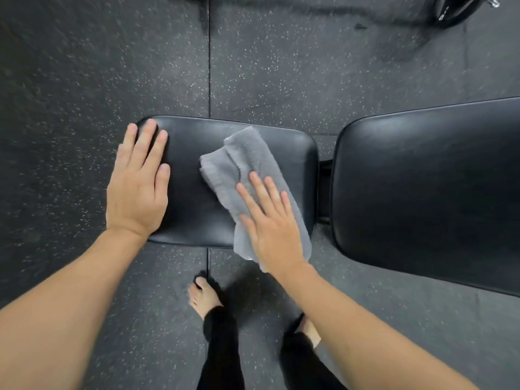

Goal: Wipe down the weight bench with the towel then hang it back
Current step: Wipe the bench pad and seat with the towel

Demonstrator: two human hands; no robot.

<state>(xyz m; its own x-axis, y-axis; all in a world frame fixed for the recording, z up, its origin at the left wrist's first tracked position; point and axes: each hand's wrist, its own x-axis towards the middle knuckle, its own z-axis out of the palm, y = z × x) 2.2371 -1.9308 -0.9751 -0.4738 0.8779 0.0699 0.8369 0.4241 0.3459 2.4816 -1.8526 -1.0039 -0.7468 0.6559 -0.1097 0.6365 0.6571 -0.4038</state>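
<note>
The weight bench has a black padded seat point(194, 209) in the middle and a larger black back pad point(427, 190) to the right, with a gap between them. A folded grey towel point(247, 159) lies on the right part of the seat and hangs a little over its near edge. My right hand point(270, 223) lies flat on the towel's near half, fingers spread, pressing it to the pad. My left hand point(138, 181) rests flat on the seat's left end, holding nothing.
Dark speckled rubber floor tiles point(84, 66) surround the bench. My bare feet point(204, 298) stand just in front of the seat. A black round object point(455, 8), partly cut off, sits at the top right. The bench frame point(325, 190) shows in the gap.
</note>
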